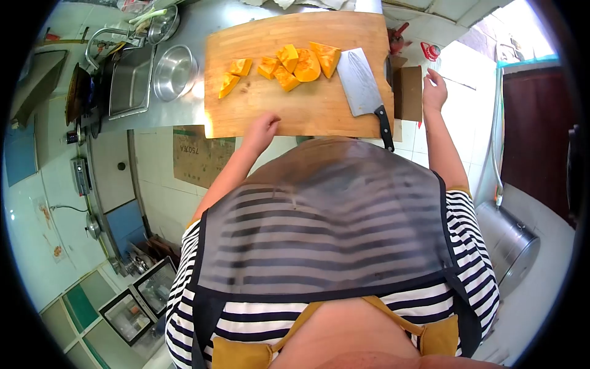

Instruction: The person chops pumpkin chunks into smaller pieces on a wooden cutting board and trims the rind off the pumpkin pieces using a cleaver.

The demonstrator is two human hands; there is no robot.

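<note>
Several chunks of orange pumpkin (287,57) lie across the upper half of a wooden cutting board (295,117). To their right, a cleaver (359,80) rests flat, its black handle reaching past the board's front edge. My left hand (264,129) is at that front edge, left of the cleaver, its fingers curled in with nothing visible in them. Beyond the right side of the board, my right hand (435,91) is raised near a cardboard box (408,93). Its fingers are loosely bent and apart, and no object shows in them.
A metal bowl (175,72) stands on the steel counter left of the board, beside a sink (131,83) with a faucet (101,40). A red-and-white object (430,51) is beyond my right hand. A large metal drum (507,243) stands low on the right.
</note>
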